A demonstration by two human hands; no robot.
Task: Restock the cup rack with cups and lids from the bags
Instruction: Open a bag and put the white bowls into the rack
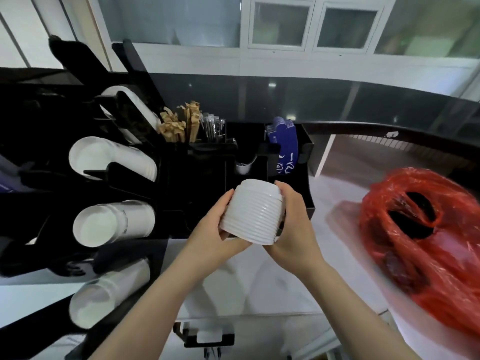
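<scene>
White counter (259,281), black cup rack (197,178) at left, red bag (426,245) at right. Item: stack of white lids (253,213) (nested), gripped between left hand (220,229) and right hand (293,224), above the rack's front compartment. Risk: tilted stack could slide apart if grip loosens.

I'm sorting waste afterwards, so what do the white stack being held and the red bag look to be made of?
The white stack of lids, held by the left hand and the right hand, looks like thin moulded plastic: smooth, slightly glossy, evenly ridged edges. Coated paper can't be excluded. The red bag looks like thin plastic film: translucent, shiny, crinkled.
</scene>
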